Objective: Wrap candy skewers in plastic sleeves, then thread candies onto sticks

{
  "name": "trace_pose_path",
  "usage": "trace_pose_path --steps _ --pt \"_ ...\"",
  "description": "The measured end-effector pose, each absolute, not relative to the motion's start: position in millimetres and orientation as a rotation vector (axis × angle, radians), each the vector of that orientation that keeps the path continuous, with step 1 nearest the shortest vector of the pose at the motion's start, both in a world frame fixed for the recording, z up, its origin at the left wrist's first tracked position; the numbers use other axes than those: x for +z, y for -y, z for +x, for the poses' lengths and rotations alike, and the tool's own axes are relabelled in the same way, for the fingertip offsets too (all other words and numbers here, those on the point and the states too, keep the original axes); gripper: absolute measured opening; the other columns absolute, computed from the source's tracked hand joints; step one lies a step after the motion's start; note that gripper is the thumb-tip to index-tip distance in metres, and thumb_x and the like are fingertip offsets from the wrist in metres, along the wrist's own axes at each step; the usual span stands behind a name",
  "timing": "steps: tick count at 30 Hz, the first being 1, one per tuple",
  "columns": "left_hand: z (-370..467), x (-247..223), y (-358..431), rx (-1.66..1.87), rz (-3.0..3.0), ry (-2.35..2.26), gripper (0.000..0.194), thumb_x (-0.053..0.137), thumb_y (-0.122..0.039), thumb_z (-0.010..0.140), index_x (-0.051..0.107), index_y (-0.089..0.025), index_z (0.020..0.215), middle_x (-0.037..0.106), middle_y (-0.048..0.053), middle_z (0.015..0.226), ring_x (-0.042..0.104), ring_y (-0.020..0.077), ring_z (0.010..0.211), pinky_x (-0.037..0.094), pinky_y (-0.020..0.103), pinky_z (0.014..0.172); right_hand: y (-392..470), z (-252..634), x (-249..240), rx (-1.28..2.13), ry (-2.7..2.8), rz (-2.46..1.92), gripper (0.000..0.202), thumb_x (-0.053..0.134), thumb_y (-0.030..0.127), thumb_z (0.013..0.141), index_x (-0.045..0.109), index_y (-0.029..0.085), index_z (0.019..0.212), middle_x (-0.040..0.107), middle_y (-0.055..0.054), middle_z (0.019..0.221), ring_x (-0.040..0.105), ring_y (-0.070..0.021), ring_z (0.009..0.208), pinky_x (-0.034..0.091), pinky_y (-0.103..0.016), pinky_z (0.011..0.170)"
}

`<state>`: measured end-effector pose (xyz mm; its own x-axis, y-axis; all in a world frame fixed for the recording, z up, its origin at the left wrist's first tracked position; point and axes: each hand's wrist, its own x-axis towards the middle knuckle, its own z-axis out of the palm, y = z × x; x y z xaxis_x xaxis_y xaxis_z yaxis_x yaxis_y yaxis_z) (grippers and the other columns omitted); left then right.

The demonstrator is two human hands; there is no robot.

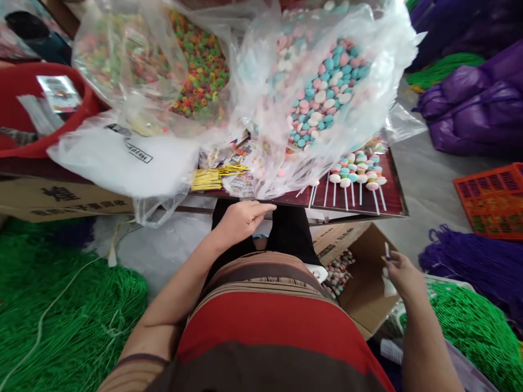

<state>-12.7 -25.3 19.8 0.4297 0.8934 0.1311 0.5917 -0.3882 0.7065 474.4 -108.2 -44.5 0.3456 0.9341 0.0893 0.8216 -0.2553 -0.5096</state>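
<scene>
My left hand (245, 216) is over my lap at the table's front edge, one finger pointing right; whether it holds anything is hidden. Out to the right, my right hand (402, 269) pinches a wrapped candy stick (387, 253) beside an open cardboard box (363, 277) with wrapped candies inside. On the dark red table (392, 193), several candy skewers (359, 171) lie with white sticks toward me. Gold twist ties (208, 178) and printed wrappers (241, 184) lie left of them. Behind are open plastic bags of blue, pink and white candies (322, 95) and colourful ring candies (200, 71).
A red basin (87, 111) and a white plastic bag (134, 155) are at the left. Green netting (61, 288) covers the floor left. An orange crate (490, 201), purple sacks (478, 109) and more green netting (474, 326) stand right.
</scene>
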Motion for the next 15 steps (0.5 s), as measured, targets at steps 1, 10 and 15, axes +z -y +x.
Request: trace_pose_path --steps 1,10,15 --pt "-22.3 20.3 23.2 0.717 2.112 -1.311 0.038 0.048 -0.021 0.098 0.078 -0.023 0.123 0.08 0.008 0.098 0.071 0.0188 0.09 0.053 0.03 0.086 106.3 481.0 -48.9 0.306 1.539 -2.189 0.038 0.076 0.059 0.067 0.052 0.034 0.053 0.051 -0.001 0.04 0.04 -0.0168 0.026 0.027 -0.033 0.034" --pt "-61.8 17.3 -6.6 0.626 2.146 -1.969 0.027 0.054 -0.025 0.099 0.081 -0.02 0.098 0.078 0.009 0.096 0.068 0.0258 0.099 0.05 0.04 0.095 63.0 353.9 10.1 0.545 1.468 -1.841 0.027 0.067 0.051 0.09 0.079 0.029 0.102 0.083 -0.013 0.097 0.08 -0.0322 0.091 0.063 -0.049 0.09" --pt "-32.1 3.2 -20.8 0.464 2.215 -2.064 0.024 0.063 -0.034 0.098 0.08 -0.019 0.103 0.075 0.013 0.108 0.062 0.0326 0.109 0.045 0.045 0.094 47.0 265.3 32.3 0.693 1.867 -1.378 0.018 0.062 0.031 0.097 0.08 0.028 0.101 0.085 -0.005 0.095 0.081 -0.0231 0.086 0.066 -0.038 0.084"
